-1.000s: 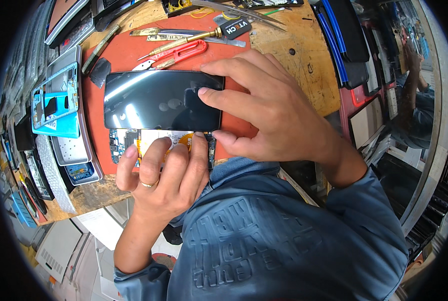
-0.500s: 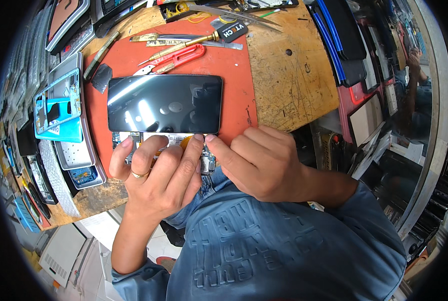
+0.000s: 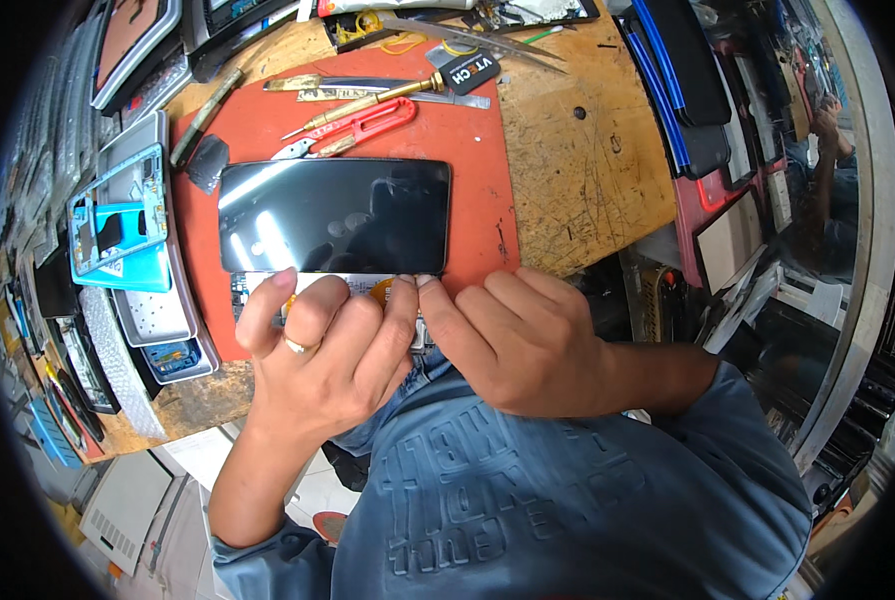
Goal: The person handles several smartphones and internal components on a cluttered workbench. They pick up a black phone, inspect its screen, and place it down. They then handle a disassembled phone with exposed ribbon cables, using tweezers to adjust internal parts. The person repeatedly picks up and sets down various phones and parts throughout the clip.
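Left hand [image 3: 322, 350] six o'clock, right hand [image 3: 522, 345] four, curled fingers, grip unclear, crowd the glossy screen [image 3: 337, 215], blue frame [image 3: 153, 188] atop tray [image 3: 162, 318] at nine.

That glossy black phone screen [image 3: 335, 215] sits face up over the red mat [image 3: 483, 200]. Along the mat's near side, the open phone body [image 3: 359, 284] shows, partly hidden.

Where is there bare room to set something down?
Bare wood shows between the red mat and the blue-edged cases; a narrow mat strip lies right of the black screen. It's crowded above the screen, with a brass tool and red-handled tool, and leftward, with grey trays.
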Demonstrator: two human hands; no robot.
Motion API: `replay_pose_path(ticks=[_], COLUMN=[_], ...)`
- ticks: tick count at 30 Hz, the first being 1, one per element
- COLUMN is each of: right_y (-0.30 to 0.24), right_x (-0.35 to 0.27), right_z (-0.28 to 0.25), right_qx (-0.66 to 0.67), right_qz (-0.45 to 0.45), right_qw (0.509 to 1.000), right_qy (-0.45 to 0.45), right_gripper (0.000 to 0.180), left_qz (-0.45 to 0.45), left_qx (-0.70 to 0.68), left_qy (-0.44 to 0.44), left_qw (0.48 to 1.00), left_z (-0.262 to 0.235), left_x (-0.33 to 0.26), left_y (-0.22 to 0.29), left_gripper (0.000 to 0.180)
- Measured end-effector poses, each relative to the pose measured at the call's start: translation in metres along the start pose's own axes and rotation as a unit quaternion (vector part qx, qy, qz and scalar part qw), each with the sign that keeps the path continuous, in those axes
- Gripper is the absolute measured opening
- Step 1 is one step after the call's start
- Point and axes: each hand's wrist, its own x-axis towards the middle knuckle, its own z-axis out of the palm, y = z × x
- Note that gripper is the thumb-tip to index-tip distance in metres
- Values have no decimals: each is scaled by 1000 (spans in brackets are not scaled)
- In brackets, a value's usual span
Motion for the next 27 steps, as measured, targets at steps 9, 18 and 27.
replay_pose_path(ticks=[9,18,27], right_y=[8,5,4], right_x=[-5,2,-10], right_z=[5,-2,2], right_qx=[37,35,31], right_qz=[-25,-15,-27], right_qw=[999,998,999], right_qy=[6,-42,-23], right_gripper=[56,50,45], left_qz=[-209,-316,-223], left_qx=[-84,-130,-39], left_qy=[86,71,24], left_qw=[970,937,974], left_z=[-18,-31,-32], left_x=[-39,-37,-57], left_y=[-6,-5,-10], left_gripper=[28,27,43])
